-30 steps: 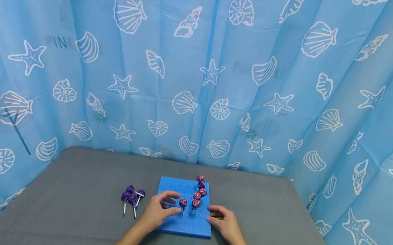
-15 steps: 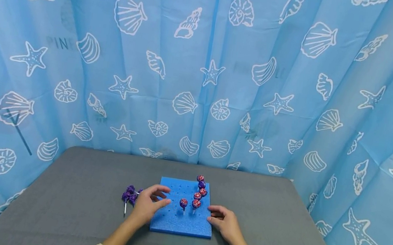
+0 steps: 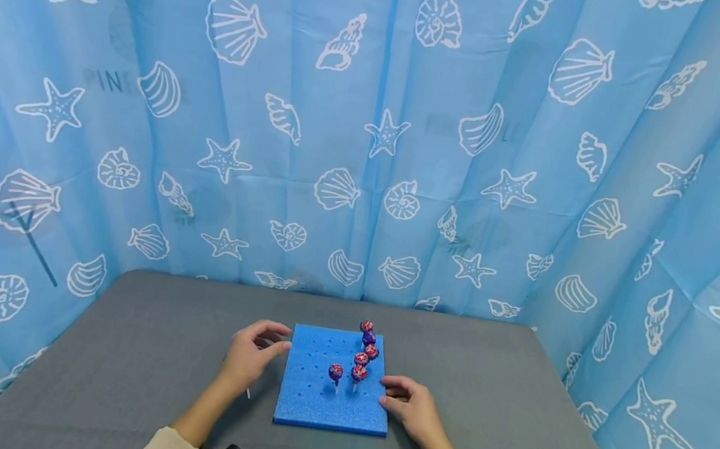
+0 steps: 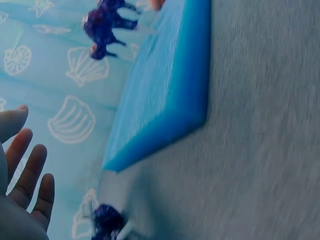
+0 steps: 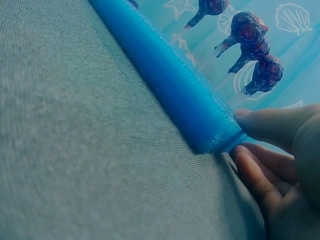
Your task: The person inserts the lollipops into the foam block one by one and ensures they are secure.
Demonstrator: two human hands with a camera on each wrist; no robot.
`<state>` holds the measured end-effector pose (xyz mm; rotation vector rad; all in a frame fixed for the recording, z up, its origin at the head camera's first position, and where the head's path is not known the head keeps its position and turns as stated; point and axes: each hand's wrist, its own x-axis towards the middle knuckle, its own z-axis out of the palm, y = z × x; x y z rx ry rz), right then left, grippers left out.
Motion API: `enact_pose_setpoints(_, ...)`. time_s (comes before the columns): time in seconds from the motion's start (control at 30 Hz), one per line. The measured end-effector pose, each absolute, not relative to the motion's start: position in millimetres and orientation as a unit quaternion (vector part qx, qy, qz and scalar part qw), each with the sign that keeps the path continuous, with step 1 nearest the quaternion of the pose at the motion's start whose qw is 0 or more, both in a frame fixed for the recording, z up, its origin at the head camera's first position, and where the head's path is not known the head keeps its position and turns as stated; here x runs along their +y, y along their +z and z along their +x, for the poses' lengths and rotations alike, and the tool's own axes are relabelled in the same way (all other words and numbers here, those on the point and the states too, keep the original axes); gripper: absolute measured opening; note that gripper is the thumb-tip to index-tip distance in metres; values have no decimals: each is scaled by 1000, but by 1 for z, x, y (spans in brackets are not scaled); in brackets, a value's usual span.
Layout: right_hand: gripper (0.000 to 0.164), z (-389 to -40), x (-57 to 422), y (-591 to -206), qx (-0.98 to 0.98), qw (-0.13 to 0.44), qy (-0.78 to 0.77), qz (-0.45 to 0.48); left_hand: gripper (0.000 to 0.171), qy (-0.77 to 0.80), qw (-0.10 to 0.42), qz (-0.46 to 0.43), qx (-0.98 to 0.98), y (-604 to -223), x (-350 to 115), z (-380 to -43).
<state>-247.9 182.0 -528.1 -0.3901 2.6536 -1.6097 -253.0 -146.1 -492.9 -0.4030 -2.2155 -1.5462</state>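
From my seat I count six lollipops (image 3: 358,373) standing upright in one blue foam board (image 3: 315,410), which lies flat on a grey table (image 3: 481,392). Five make a crooked line down its right side; the sixth stands apart, just left of the nearest of them. One wrapper in the line looks mostly purple from the head view.

I see two hands at work. The left hand (image 3: 249,354) is wide and carries nothing, thumb and fingers spread just beside the board's left edge. The right hand (image 3: 412,407) grips the board narrowly at its right edge — thumb and fingertips touching the foam.

Beyond the left hand I make out one white stick (image 3: 247,393) on the table, and the left wrist view shows blurred purple candy (image 4: 107,220) there — how many pieces, I cannot tell. Behind everything hangs a blue shell-print curtain (image 3: 380,68).
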Motion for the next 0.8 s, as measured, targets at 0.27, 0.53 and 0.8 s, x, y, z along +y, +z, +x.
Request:
enact_pose_setpoints(0.27, 27, -249, 183, -530, 848, 5, -514, -124, 19, -494, 190, -150, -835, -494, -164, -263)
enact_pose_setpoints(0.53, 27, -248, 182, -529, 848, 11, -516, -123, 18, -464, 177, -119, -860, -498, -179, -269)
enact_pose_setpoints(0.8, 27, -247, 182, -528, 848, 7, -516, -122, 20, -427, 179, -106, -880, -503, -192, -271)
